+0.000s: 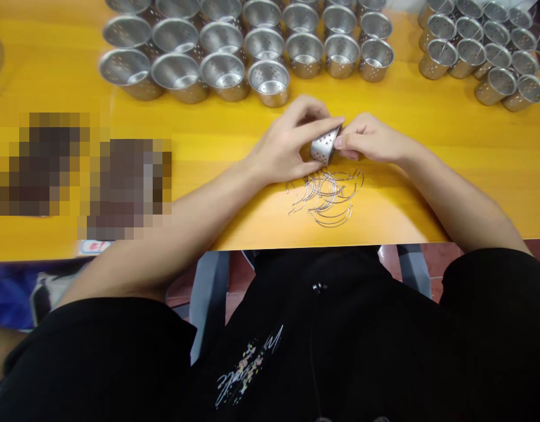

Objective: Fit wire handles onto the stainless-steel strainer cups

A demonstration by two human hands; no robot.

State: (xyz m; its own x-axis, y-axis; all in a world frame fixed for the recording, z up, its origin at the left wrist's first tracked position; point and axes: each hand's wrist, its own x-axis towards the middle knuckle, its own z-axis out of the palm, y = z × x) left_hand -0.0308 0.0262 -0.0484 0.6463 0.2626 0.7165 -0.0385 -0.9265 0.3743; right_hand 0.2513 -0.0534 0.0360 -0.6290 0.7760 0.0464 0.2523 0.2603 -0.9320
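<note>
A small perforated metal cup (323,146) is tilted on its side just above the table, its mouth toward the right. My left hand (291,140) is wrapped round it, fingers over the top and thumb underneath. At the cup's rim, my right hand (366,139) is closed in a pinch, with the thumb against the edge. Whatever lies between those right fingers is hidden. Just below the cup, a loose pile of thin curved wire handles (329,196) rests on the yellow table (252,223).
Rows of perforated metal cups (269,85) stand across the back, without visible handles. At the far right is another group of cups (496,86), some with wire handles. Blurred dark objects (125,187) lie at the left. The table's front edge runs close to my body.
</note>
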